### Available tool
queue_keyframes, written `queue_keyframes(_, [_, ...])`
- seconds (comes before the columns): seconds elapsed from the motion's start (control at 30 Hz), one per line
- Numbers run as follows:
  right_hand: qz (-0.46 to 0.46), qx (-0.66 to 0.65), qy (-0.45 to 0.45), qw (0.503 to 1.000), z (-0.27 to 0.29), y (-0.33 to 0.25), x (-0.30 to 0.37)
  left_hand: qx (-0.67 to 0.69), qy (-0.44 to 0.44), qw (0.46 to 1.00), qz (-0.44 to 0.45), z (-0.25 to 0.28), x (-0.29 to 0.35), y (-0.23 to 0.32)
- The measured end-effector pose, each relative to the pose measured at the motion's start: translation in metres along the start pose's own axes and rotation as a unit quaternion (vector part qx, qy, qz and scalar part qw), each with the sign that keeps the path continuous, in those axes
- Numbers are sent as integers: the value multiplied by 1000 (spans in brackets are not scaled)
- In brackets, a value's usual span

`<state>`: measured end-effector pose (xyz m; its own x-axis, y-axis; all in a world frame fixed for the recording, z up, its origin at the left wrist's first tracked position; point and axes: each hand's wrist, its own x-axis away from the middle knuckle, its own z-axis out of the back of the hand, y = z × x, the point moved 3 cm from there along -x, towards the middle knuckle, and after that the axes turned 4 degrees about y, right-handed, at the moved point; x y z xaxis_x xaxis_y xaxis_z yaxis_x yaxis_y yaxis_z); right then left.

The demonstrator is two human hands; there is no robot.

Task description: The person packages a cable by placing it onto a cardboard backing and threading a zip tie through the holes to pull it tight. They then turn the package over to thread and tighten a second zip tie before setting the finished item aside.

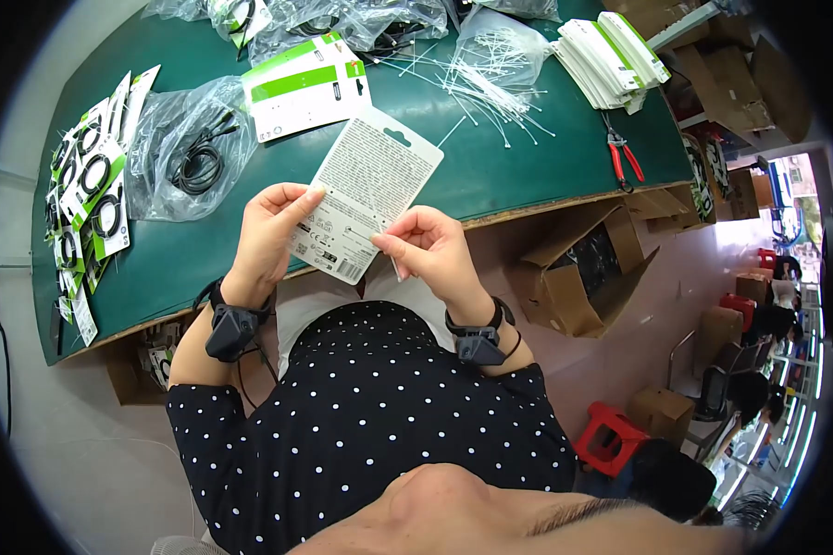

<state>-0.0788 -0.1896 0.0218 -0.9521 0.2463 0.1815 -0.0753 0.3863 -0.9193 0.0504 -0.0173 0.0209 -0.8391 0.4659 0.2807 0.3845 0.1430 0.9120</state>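
Head view shows my left hand (270,228) clamped on the white backing card (366,196), held above the near edge of the green table (491,176); my right hand (428,250) pinches its lower corner. Carding seems underway; next probably needs a cable tie (491,88).

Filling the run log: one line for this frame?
left hand: holds backing card | right hand: pinches card's lower edge | card: printed back up, above green table edge

White printed backing card (366,190) with hang slot, tilted, printed side up, held above green table edge
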Motion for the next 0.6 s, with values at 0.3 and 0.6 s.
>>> queue_keyframes(0.3, [-10, 2, 3, 1000, -3, 0, -11, 16, -4, 1000, -12, 4, 4, 0])
queue_keyframes(0.6, [-16, 60, -5, 998, -9, 14, -2, -40, 27, 992, -117, 4, 11, -1])
